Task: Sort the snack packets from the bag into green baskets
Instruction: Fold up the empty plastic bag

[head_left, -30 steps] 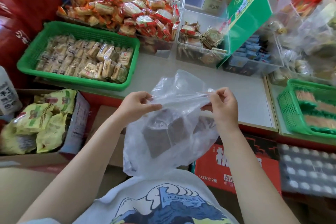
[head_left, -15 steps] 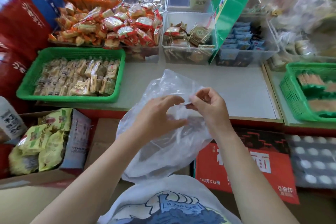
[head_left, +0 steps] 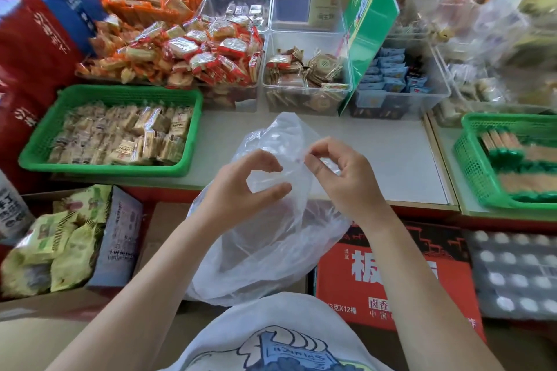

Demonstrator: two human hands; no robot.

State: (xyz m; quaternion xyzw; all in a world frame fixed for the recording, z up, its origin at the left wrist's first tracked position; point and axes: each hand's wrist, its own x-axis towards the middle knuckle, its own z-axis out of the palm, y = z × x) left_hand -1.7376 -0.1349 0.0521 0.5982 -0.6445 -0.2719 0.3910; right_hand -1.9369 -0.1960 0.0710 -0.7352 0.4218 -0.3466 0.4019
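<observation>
Both hands work the thin clear plastic bag [head_left: 265, 238] at the bench's [head_left: 376, 153] near edge: the left hand [head_left: 241, 193] and right hand [head_left: 346, 178] each pinch its film, probably to part the mouth. Whether packets remain inside is unclear; the green plastic baskets [head_left: 42, 141] flank it.

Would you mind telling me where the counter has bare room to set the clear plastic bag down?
The pale counter is bare between the left green basket and right green basket, in front of the clear tubs. Behind, it's crowded.
</observation>
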